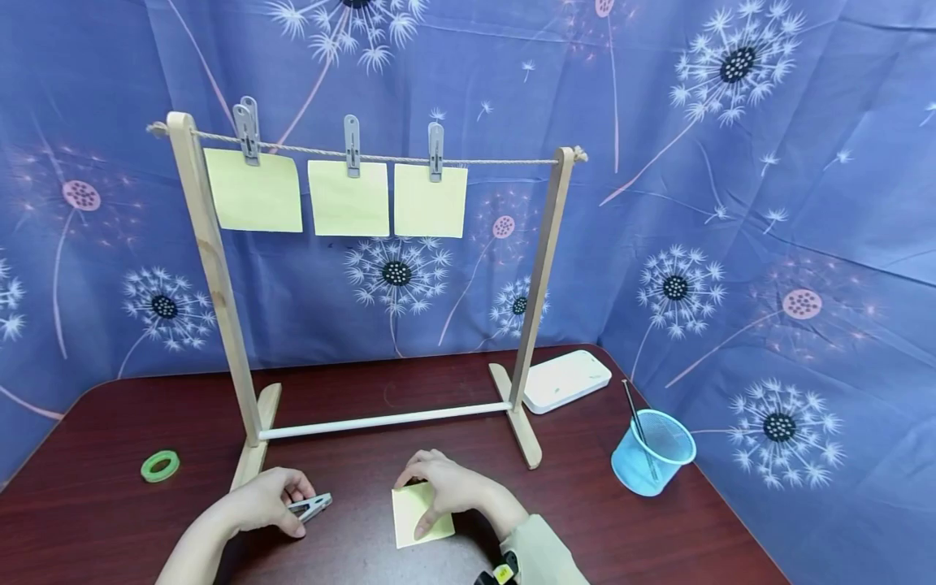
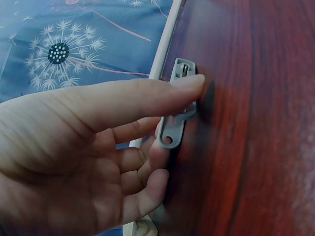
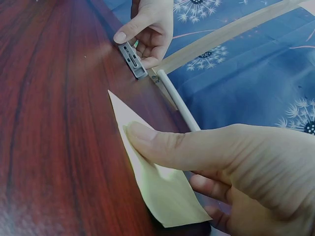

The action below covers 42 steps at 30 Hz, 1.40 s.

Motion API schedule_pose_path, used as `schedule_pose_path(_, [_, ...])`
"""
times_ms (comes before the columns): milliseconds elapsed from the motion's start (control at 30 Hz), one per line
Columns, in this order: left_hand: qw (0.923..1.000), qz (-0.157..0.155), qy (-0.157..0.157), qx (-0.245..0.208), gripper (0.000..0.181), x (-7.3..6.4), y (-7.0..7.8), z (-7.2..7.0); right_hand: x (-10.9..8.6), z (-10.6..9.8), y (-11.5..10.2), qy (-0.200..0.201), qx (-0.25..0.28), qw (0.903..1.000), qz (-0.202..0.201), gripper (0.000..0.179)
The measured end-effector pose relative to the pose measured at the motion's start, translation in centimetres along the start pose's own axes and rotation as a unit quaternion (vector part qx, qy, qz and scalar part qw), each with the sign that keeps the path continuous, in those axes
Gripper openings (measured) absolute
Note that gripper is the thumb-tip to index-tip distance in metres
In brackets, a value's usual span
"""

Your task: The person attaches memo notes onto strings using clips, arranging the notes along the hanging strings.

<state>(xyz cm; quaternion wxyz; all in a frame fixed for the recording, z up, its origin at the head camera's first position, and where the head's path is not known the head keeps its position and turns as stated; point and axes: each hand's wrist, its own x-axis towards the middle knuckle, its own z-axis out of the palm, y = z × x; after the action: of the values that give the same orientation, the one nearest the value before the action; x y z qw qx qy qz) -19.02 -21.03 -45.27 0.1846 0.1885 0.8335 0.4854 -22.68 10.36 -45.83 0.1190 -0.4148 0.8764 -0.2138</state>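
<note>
Lower left: left hand (image 1: 265, 502) pinches grey clothespin (image 1: 314, 505), one end jutting clear, likely to leave it unobstructed. Bottom centre: right hand (image 1: 452, 484) pinches yellow sticky note (image 1: 408, 520), thumb across its face, likely for steadiness. Upper left: three clipped notes (image 1: 348, 207) hang from rope (image 1: 504, 162).

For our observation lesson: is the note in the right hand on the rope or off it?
Off: the right hand pinches the yellow note over the table, below the rope.
</note>
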Motion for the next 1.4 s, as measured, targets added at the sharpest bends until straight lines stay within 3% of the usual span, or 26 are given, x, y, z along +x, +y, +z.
schedule_pose_path(400, [1.0,-0.006,0.003,-0.002,0.032,0.16,-0.2,-0.02,0.02,-0.24,0.54,0.007,-0.01,0.9999,0.007,0.07])
schedule_pose_path(933, [1.0,-0.004,0.0,-0.006,0.031,0.07,0.01,-0.13,0.12,-0.36,0.92,0.055,0.12,0.9905,0.039,0.05])
schedule_pose_path(1400, [1.0,-0.005,0.002,0.002,0.03,0.1,-0.05,-0.24,0.28,-0.1,0.91,0.073,0.159,0.9825,0.064,0.041])
